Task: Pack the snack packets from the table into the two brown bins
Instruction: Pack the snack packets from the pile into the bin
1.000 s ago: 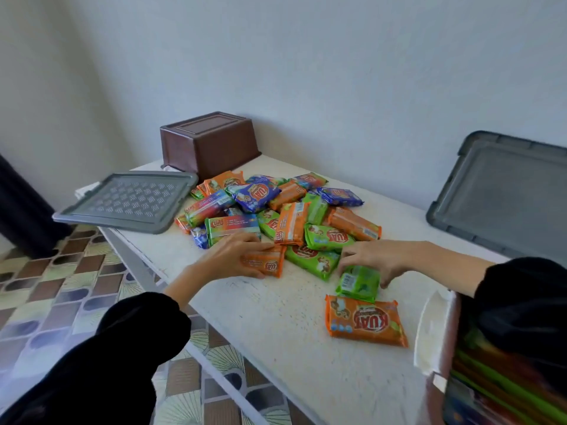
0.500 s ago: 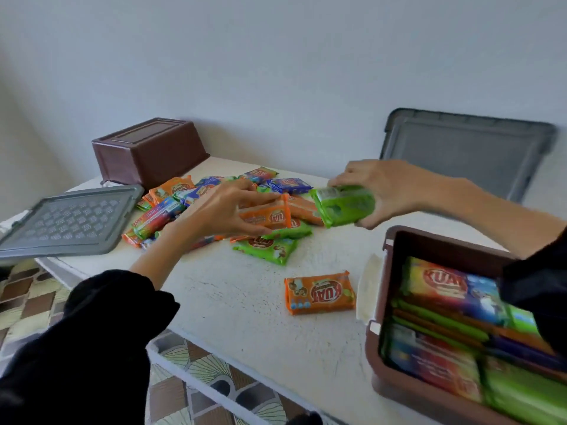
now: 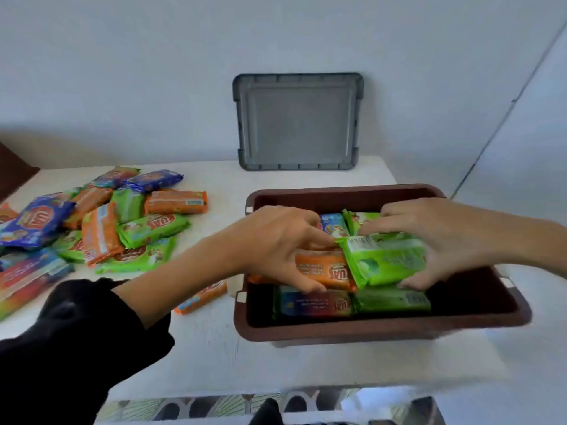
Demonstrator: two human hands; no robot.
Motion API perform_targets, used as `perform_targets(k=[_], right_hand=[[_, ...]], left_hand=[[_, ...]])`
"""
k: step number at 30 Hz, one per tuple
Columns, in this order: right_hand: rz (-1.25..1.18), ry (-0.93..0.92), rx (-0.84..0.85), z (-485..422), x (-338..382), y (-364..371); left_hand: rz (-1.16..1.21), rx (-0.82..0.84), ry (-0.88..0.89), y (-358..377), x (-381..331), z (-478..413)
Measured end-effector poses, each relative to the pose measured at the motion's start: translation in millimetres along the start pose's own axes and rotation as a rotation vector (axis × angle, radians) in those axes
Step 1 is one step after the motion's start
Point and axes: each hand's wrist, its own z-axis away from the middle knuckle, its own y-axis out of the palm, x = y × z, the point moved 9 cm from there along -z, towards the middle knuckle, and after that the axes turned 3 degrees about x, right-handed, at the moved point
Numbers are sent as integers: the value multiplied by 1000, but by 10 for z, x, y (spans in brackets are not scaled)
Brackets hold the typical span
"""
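Note:
A brown bin [image 3: 362, 328] sits on the white table at the right, with several snack packets lying inside. Over it, my left hand [image 3: 276, 243] grips an orange packet [image 3: 325, 269] and my right hand [image 3: 441, 237] grips a green packet [image 3: 386, 260]; the two packets touch above the packets in the bin. A pile of orange, green and blue packets [image 3: 101, 222] lies on the table at the left. One orange packet [image 3: 202, 297] lies beside the bin's left wall, partly hidden by my left forearm.
A grey lid [image 3: 297, 121] leans upright against the wall behind the bin. A dark brown corner [image 3: 12, 170] of something shows at the far left edge. The table's front edge [image 3: 276, 384] runs below the bin, with patterned floor tiles beyond it.
Both hands lifted packets from the pile and carried them right, down over the open bin. The view swung right, so the second bin and the flat grey lid left the frame.

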Motion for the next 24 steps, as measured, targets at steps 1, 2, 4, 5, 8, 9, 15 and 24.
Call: perform_targets(k=[1, 2, 4, 5, 8, 9, 15, 24], right_hand=[[15, 25, 30, 40, -31, 113], [38, 47, 60, 65, -51, 219], [86, 76, 103, 75, -65, 399], [101, 89, 118, 63, -68, 478], [150, 120, 154, 2, -82, 679], [162, 121, 162, -18, -84, 722], [145, 65, 182, -97, -45, 776], [130, 7, 151, -165, 47, 771]], left_hand=[[-6, 20, -9, 97, -37, -49], [-26, 36, -20, 193, -67, -90], [-78, 54, -37, 348, -129, -154], [-100, 63, -45, 408, -149, -178], [-125, 98, -79, 528, -147, -238], [-123, 109, -84, 550, -148, -254], [-188, 286, 13, 773, -270, -255], [-238, 307, 12, 856, -282, -369]])
